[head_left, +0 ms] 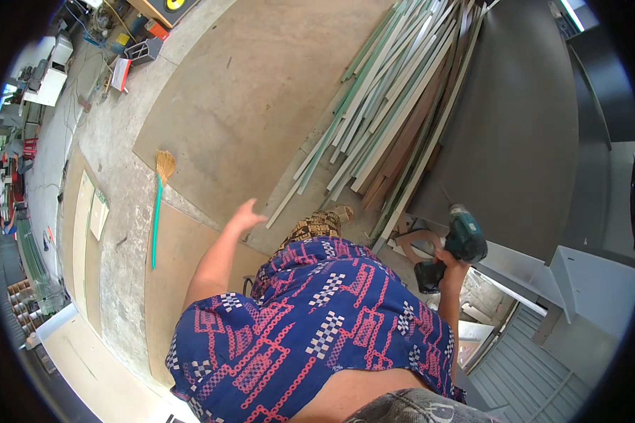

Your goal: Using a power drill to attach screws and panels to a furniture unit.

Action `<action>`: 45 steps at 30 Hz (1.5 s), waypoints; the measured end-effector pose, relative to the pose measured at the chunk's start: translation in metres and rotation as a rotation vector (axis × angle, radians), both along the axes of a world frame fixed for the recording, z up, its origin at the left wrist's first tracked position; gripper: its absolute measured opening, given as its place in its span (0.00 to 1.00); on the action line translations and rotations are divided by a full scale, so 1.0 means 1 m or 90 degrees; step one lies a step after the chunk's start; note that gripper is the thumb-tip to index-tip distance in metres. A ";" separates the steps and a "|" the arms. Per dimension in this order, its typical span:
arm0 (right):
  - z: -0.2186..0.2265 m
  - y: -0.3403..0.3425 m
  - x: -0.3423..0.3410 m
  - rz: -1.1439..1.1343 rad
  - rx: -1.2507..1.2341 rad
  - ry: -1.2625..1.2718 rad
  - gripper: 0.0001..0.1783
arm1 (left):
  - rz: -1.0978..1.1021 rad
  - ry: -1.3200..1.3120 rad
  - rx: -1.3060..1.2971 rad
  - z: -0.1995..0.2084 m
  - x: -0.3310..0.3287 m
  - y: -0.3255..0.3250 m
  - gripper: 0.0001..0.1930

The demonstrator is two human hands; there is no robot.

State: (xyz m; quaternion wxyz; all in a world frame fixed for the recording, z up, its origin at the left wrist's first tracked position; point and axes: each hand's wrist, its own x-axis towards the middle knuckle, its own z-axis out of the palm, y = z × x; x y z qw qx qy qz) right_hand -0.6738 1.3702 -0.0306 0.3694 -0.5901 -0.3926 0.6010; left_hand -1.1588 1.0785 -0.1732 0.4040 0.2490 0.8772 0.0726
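My right hand [451,268] is wrapped round the grip of a dark green and black cordless drill [467,238]. A thin bit points away from its chuck, and the battery shows below my fingers. My left hand [244,216] is held out over the floor with its fingers apart, holding nothing. Just beyond it lie the near ends of long, narrow strips [374,127], piled in green, white and brown. To the right of the pile, a large dark panel [515,127] stretches away beside the drill.
A broom [155,218] with a green handle lies on the floor to the left. Farther left are pale boards [83,211]. At the far left stand a speaker [168,10] and a grey tool-like box [145,52]. White panels [593,282] stand at the right.
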 end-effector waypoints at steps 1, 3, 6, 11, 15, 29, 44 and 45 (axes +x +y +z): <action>-0.003 -0.006 -0.003 0.001 0.001 0.004 0.23 | 0.036 0.004 -0.068 -0.008 -0.007 -0.027 0.51; -0.004 -0.018 -0.004 0.001 -0.016 0.016 0.25 | 0.106 -0.020 -0.137 -0.015 -0.009 -0.074 0.51; -0.036 -0.037 0.015 -0.016 -0.050 0.005 0.28 | 0.213 -0.077 -0.181 0.001 0.007 -0.077 0.49; -0.055 -0.052 0.029 -0.011 -0.108 -0.045 0.28 | 0.227 -0.146 -0.119 0.027 0.031 -0.014 0.43; -0.042 -0.045 0.015 -0.019 -0.093 -0.029 0.28 | 0.186 -0.201 -0.092 -0.009 0.023 0.029 0.44; -0.087 -0.010 -0.188 0.207 0.070 -0.221 0.07 | 0.308 -0.205 -0.070 -0.042 -0.181 0.010 0.44; -0.067 0.052 -0.305 0.087 -0.064 -0.012 0.13 | 0.197 -0.067 0.043 -0.083 -0.264 0.101 0.40; -0.069 0.052 -0.301 0.064 -0.058 -0.009 0.13 | 0.163 -0.117 0.045 -0.064 -0.249 0.127 0.40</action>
